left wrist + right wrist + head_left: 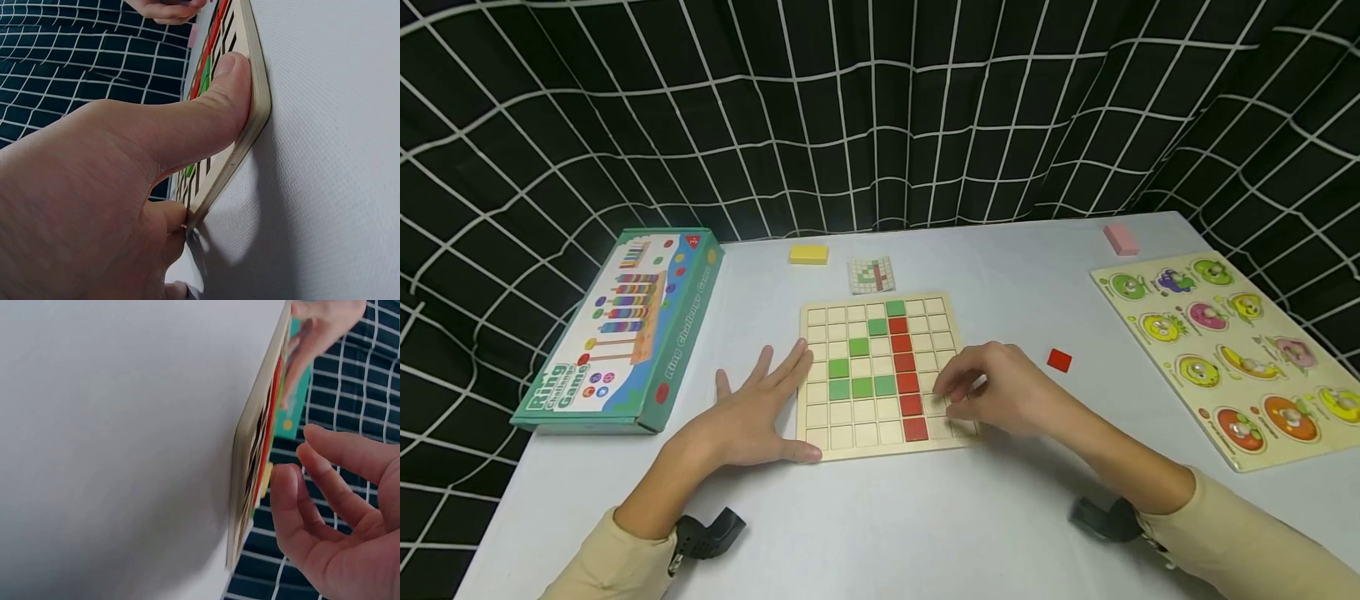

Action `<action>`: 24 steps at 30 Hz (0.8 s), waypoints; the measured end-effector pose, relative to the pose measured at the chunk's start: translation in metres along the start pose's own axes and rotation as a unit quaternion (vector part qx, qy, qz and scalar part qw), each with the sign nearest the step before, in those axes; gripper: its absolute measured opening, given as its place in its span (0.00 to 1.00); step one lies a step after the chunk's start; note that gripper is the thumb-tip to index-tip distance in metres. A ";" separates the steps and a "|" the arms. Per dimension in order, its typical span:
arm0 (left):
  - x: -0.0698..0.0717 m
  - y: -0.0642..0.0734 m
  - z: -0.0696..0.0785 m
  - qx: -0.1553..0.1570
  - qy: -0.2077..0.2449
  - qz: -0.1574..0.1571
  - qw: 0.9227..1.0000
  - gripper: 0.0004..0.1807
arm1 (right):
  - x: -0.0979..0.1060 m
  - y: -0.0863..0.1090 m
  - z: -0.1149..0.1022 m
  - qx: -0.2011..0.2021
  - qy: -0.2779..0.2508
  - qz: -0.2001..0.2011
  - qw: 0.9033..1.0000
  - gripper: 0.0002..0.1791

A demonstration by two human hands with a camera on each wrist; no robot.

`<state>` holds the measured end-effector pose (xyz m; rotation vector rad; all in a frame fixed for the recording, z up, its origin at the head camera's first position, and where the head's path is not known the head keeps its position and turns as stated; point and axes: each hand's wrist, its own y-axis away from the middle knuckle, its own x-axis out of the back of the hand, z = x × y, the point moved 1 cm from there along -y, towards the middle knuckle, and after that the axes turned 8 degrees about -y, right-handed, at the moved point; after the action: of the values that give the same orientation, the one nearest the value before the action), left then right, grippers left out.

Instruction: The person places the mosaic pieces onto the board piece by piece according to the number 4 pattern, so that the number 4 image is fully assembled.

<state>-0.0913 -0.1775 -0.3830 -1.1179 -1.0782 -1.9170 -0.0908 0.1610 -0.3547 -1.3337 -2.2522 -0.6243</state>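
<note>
A wooden grid board (868, 456) lies flat on the table. Several red tiles (907, 382) form a column in it, and several green tiles (862, 387) make a diagonal and a short row. My left hand (760, 421) rests at the board's left side, fingers spread and straight; its thumb (219, 112) lies on the near corner. Over the board's right columns hovers my right hand (996, 387), covering some squares. Its fingers bend loosely, with a gap between thumb and fingertips (319, 434) and nothing held there. A loose red tile (1059, 360) sits right of the board.
A small pattern card (871, 275) lies behind the board, beside a yellow block (808, 255). The ring game box (625, 333) stands at left. A fruit puzzle board (1232, 358) lies at right, with a pink block (1121, 240) behind it. Gridded black cloth (880, 108) hangs behind.
</note>
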 end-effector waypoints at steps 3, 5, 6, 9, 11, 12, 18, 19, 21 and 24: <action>0.000 0.000 0.000 -0.001 0.003 0.000 1.000 0.69 | 0.009 0.004 0.004 -0.015 0.003 0.022 1.000 0.12; 0.000 0.000 -0.001 -0.002 0.004 0.001 1.000 0.69 | 0.015 0.007 0.007 -0.023 0.006 0.036 0.999 0.13; -0.001 0.000 -0.001 -0.003 0.005 0.001 1.000 0.69 | 0.018 0.008 0.009 -0.022 0.008 0.043 0.999 0.13; -0.001 0.001 -0.001 -0.002 0.006 0.001 1.000 0.69 | 0.026 0.013 0.015 -0.022 0.018 0.066 0.997 0.14; -0.001 0.000 -0.001 -0.002 0.007 0.001 1.000 0.69 | 0.032 0.016 0.019 -0.028 0.020 0.079 0.996 0.15; -0.001 0.000 -0.001 -0.002 0.008 0.001 1.000 0.69 | 0.034 0.018 0.021 -0.032 0.019 0.085 0.996 0.15; -0.001 0.001 -0.001 -0.002 0.008 -0.003 1.000 0.69 | 0.052 0.026 0.034 -0.057 0.026 0.113 0.992 0.18; -0.001 0.001 -0.001 -0.002 0.009 -0.003 1.000 0.70 | 0.056 0.027 0.036 -0.056 0.027 0.118 0.991 0.18; 0.000 0.001 -0.001 -0.003 0.009 -0.003 1.000 0.70 | 0.062 0.029 0.041 -0.053 0.024 0.128 0.990 0.18; -0.001 0.001 -0.001 -0.003 0.009 -0.003 1.000 0.70 | 0.070 0.032 0.047 -0.056 0.007 0.140 0.989 0.18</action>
<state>-0.0903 -0.1789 -0.3835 -1.1006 -1.0685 -1.9309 -0.0998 0.2501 -0.3469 -1.6573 -1.9934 -0.6632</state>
